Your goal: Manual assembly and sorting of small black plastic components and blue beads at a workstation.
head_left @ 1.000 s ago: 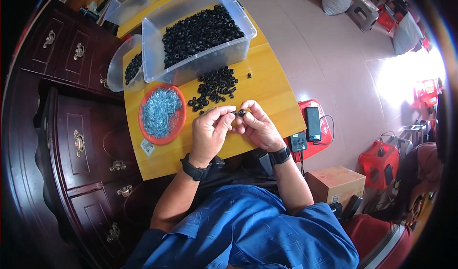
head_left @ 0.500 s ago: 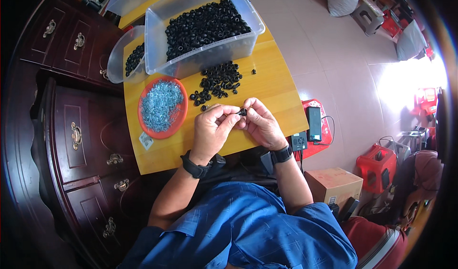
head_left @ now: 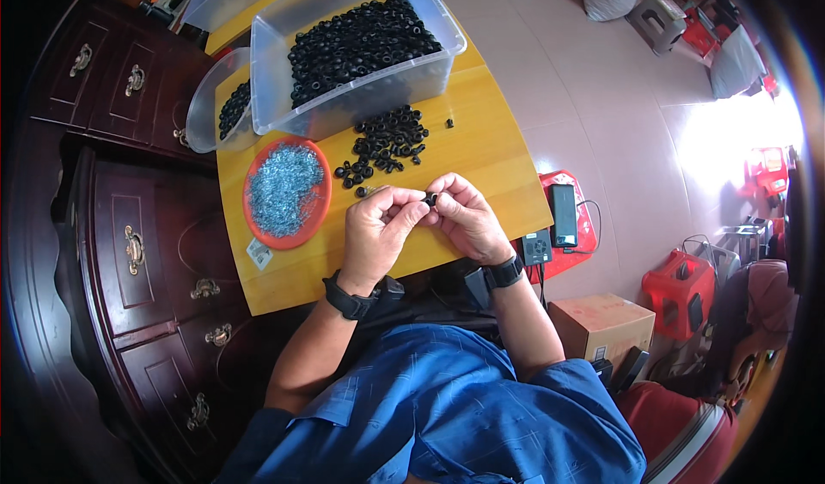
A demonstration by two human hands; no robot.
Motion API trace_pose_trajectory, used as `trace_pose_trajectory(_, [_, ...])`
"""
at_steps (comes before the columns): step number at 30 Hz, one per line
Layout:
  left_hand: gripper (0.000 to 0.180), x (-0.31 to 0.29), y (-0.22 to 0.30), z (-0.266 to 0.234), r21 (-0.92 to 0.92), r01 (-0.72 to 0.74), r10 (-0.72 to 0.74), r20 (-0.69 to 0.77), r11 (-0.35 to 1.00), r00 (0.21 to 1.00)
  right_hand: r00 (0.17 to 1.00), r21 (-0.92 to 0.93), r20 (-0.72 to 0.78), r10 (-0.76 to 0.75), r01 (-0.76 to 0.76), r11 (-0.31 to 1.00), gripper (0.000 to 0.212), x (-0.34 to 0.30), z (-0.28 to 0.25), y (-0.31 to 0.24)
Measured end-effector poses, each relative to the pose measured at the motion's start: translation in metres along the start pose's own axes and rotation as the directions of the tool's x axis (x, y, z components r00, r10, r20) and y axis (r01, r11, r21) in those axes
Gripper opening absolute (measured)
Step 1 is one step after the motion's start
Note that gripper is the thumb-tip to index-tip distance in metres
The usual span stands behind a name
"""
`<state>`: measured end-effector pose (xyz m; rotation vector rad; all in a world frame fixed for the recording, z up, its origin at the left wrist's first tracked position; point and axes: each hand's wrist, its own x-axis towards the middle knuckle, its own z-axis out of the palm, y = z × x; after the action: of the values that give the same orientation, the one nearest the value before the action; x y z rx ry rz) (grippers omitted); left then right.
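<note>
Over the near part of the yellow table [head_left: 490,153], my left hand [head_left: 376,229] and my right hand [head_left: 467,219] meet fingertip to fingertip. Between them is a small round black part [head_left: 431,199], pinched by both; whether the left fingers also hold something finer I cannot make out. Just beyond lies a loose pile of similar black parts [head_left: 391,140], with one single part [head_left: 449,123] off to its right. An orange-red oval dish [head_left: 323,199] left of my hands holds a heap of small silvery-blue metal pieces [head_left: 284,188], too small to name.
A large clear plastic bin [head_left: 344,110] full of black parts stands behind the pile. Beside it is a round clear container [head_left: 202,110] with more. Dark wooden drawers [head_left: 137,252] border the left. A red stool [head_left: 584,231] with black devices and a cardboard box [head_left: 601,325] are right.
The whole view has shifted slightly, moving the table and bin a little leftward. My hands keep the same pinch, and the black part has turned slightly between the fingers.
</note>
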<state>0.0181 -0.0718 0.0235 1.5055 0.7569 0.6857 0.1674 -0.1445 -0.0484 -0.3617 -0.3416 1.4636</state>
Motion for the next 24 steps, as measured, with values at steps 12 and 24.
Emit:
trace_pose_trajectory(12, [0.026,-0.002,-0.003,-0.010,-0.100,0.041,-0.028,0.132,0.994,0.991,0.999,-0.041,0.017,0.050,-0.049,0.998,0.011,-0.001,-0.007,0.000])
trace_pose_trajectory(24, [0.032,0.000,0.001,-0.006,0.221,-0.212,0.163,0.223,0.952,0.961,0.999,0.013,0.039,0.030,-0.030,0.999,0.011,-0.003,-0.005,-0.004])
